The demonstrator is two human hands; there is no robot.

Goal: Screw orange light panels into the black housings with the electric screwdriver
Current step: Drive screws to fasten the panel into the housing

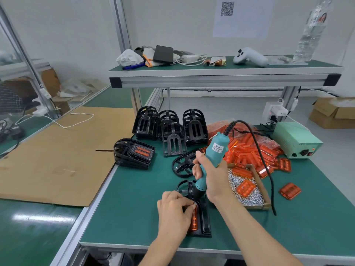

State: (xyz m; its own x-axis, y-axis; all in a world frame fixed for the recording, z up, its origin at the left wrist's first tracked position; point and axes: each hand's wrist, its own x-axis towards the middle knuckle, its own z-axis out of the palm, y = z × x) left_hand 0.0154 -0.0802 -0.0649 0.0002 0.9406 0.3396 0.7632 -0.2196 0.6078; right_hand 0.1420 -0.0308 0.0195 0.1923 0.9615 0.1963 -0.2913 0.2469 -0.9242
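- My right hand [209, 175] is wrapped around the teal body of the electric screwdriver [211, 160], holding it tilted with its black nose pointing down and left onto the work.
- My left hand [173, 212] rests on the black housing [203, 217] lying on the green table [134, 198] near me; its fingers are curled and pinch at the spot just beside the screwdriver's tip. I cannot tell whether a screw sits between them.
- An orange light panel [194, 219] sits in that housing, showing just right of my left hand.
- The screwdriver's black cable [269, 179] loops up from its top, then runs down to the right over the table.
- Just right of my right hand is a shallow cardboard tray [258, 181] full of small silver screws [247, 197], with an orange panel lying on them.
- Behind the tray, a heap of loose orange panels [255, 152] spills from clear wrapping; one more lies alone [290, 191] on the mat to the right.
- Far right stands a pale green power box [295, 140].
- At the far side stand stacks of empty black housings [169, 125]; another empty one [182, 164] lies flat just behind my right hand.
- To the left, a short stack of finished housings [133, 152] has orange panels showing on top.
- Left of the table lies a cardboard sheet [57, 160].
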